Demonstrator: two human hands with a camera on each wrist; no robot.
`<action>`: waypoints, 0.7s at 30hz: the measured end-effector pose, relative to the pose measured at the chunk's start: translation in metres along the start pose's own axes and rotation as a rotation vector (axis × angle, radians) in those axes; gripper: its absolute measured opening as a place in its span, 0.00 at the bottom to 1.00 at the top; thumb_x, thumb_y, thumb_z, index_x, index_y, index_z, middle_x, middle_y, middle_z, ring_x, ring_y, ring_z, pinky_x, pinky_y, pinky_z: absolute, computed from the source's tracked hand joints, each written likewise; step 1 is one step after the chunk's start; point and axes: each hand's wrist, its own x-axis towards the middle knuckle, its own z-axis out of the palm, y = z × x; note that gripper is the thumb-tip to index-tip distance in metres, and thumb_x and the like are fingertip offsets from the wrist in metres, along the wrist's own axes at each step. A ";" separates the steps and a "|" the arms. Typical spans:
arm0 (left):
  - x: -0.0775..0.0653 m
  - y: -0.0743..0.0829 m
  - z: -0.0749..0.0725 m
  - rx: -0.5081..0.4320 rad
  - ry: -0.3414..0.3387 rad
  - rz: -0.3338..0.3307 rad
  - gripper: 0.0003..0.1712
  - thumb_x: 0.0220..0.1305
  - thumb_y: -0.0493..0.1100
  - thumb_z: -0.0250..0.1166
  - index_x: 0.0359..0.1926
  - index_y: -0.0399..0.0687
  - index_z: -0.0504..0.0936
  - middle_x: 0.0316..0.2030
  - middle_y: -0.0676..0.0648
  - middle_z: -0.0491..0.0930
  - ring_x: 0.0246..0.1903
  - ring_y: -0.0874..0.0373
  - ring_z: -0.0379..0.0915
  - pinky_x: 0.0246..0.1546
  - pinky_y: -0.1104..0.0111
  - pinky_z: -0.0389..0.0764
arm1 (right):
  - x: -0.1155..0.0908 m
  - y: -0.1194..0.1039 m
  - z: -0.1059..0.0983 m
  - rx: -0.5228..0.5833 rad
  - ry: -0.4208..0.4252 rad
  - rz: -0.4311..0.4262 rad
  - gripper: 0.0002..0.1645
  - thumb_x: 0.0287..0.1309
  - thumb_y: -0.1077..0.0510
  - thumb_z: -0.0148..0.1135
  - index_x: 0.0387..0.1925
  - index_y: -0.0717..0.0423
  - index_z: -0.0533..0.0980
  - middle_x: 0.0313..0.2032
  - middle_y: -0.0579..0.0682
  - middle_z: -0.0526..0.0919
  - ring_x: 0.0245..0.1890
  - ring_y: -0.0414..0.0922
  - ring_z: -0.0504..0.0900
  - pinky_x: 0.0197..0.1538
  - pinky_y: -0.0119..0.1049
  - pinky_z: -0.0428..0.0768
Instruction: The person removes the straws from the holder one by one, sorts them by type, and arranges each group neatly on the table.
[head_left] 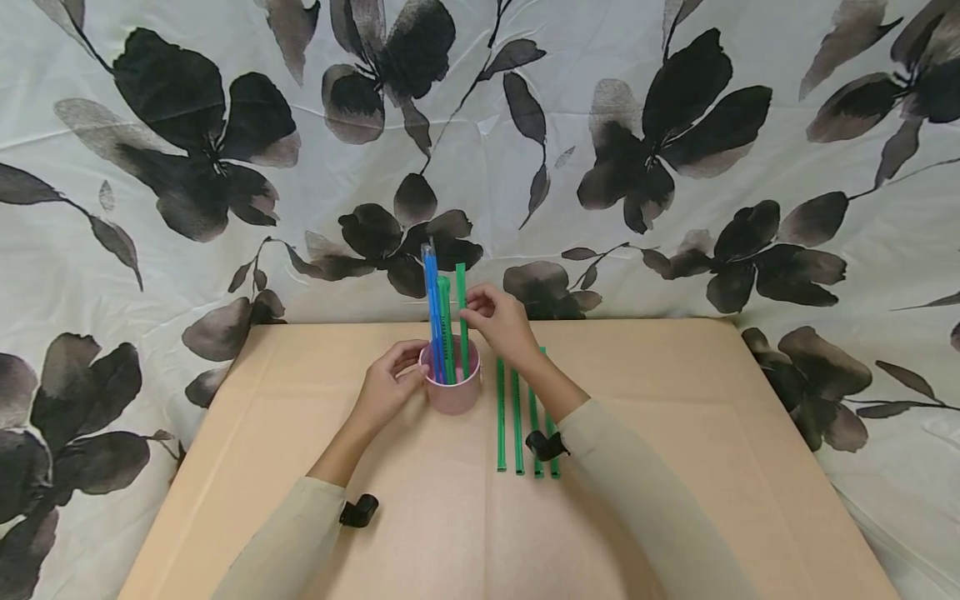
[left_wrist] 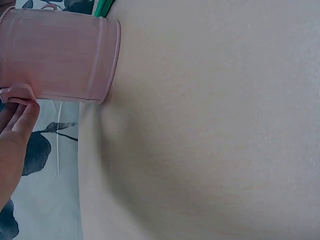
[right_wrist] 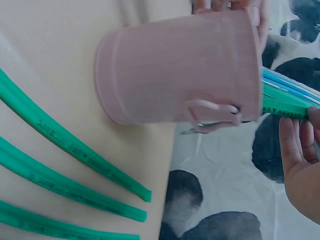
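A small pink cup (head_left: 453, 402) with little side handles stands upright near the far edge of the table. My left hand (head_left: 386, 385) holds its left side, fingers at the handle (left_wrist: 21, 91) in the left wrist view. Blue straws (head_left: 432, 292) and green straws (head_left: 445, 312) lean inside, rising above the rim. Between thumb and fingers, my right hand (head_left: 504, 323) pinches a green straw (head_left: 461, 279) whose lower end is inside the cup. The right wrist view shows dark print on the green straws (right_wrist: 285, 109) by the fingertips.
Several more green straws (head_left: 501, 417) lie side by side right of the cup, partly under the right forearm. The tan table (head_left: 420, 533) ends just behind the cup. Beyond it hangs a white cloth (head_left: 517, 275) with dark flowers.
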 end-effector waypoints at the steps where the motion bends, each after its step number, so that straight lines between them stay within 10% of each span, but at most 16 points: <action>1: 0.000 0.000 0.000 0.001 0.002 -0.004 0.22 0.65 0.39 0.63 0.60 0.42 0.74 0.58 0.40 0.76 0.58 0.46 0.73 0.57 0.65 0.80 | 0.000 -0.002 -0.003 0.022 0.000 0.000 0.13 0.58 0.55 0.66 0.45 0.53 0.77 0.37 0.49 0.82 0.36 0.41 0.83 0.40 0.30 0.85; 21: 0.004 0.027 0.008 -0.034 0.009 -0.022 0.24 0.64 0.31 0.61 0.60 0.31 0.71 0.59 0.32 0.73 0.59 0.38 0.71 0.58 0.65 0.79 | 0.006 -0.036 -0.086 0.413 0.032 -0.130 0.16 0.59 0.64 0.64 0.48 0.64 0.73 0.36 0.50 0.79 0.35 0.40 0.86 0.43 0.40 0.87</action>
